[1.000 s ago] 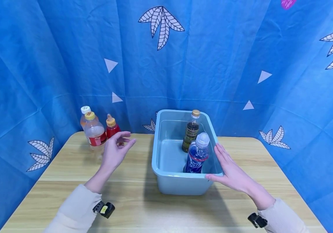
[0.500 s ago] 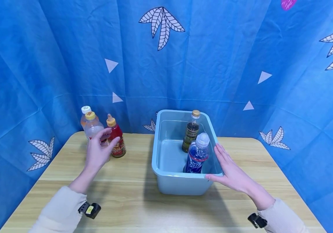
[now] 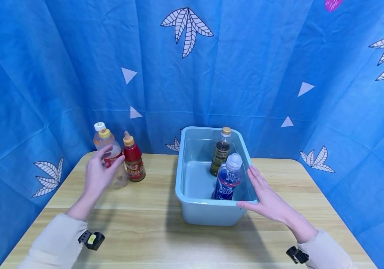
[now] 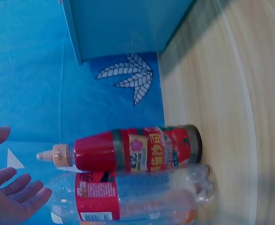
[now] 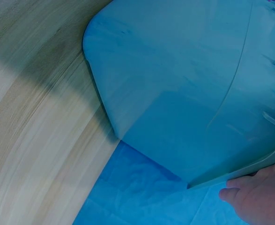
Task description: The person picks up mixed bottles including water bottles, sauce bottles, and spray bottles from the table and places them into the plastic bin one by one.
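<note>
My left hand hovers in front of a clear plastic bottle with a red label and yellow cap. Its thumb and fingers are apart, with nothing between them. In the left wrist view, the fingers lie near the clear bottle's top end. Just right of that bottle stands a red tomato ketchup squeeze bottle. My right hand rests at the near right corner of a light blue plastic bin, fingers straight along the right rim, thumb on the front rim. The right wrist view shows the bin's outer wall.
Inside the bin stand a blue-labelled drink bottle and a dark bottle with a gold cap. A bottle with a white cap is partly hidden behind the clear one. A blue curtain hangs behind the wooden table.
My left hand has moved left, from in front of the ketchup bottle to the clear bottle, uncovering the ketchup bottle. The right hand and the bin have stayed put.
</note>
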A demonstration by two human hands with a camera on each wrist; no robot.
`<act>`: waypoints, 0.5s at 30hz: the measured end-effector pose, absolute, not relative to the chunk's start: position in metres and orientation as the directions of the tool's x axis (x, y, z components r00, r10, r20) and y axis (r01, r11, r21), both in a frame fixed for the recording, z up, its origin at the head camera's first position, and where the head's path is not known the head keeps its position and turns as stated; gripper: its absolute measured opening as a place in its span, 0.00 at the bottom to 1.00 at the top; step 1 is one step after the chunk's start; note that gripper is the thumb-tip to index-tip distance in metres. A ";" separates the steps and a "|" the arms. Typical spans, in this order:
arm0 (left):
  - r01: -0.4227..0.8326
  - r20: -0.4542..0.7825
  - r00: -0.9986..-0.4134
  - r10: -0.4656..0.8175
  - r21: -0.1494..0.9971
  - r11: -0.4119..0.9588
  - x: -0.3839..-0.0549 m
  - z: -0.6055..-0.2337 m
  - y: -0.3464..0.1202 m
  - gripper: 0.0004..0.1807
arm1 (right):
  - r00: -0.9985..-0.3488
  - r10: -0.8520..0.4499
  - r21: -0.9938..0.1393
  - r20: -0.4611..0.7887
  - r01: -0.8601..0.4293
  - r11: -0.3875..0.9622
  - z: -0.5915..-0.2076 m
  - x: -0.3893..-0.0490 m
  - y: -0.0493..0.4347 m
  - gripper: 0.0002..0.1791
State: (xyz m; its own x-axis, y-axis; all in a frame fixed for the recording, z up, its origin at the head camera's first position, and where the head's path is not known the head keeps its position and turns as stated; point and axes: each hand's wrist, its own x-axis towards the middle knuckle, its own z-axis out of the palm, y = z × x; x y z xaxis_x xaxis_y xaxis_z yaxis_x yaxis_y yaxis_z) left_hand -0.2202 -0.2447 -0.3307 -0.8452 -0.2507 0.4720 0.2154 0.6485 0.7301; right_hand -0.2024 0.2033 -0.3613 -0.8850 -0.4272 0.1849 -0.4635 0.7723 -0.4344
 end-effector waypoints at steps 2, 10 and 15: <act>0.213 0.465 -0.847 -0.256 0.740 0.638 -0.222 -0.330 -0.247 0.29 | -0.886 -0.426 -0.436 0.181 -0.461 0.773 -0.361 -0.202 0.203 0.55; 0.175 0.455 -0.832 -0.318 0.759 0.628 -0.227 -0.327 -0.258 0.29 | -0.884 -0.427 -0.431 0.190 -0.466 0.773 -0.360 -0.202 0.203 0.55; 0.148 0.470 -0.805 -0.362 0.750 0.645 -0.233 -0.324 -0.265 0.30 | -0.889 -0.419 -0.440 0.182 -0.455 0.774 -0.359 -0.202 0.203 0.56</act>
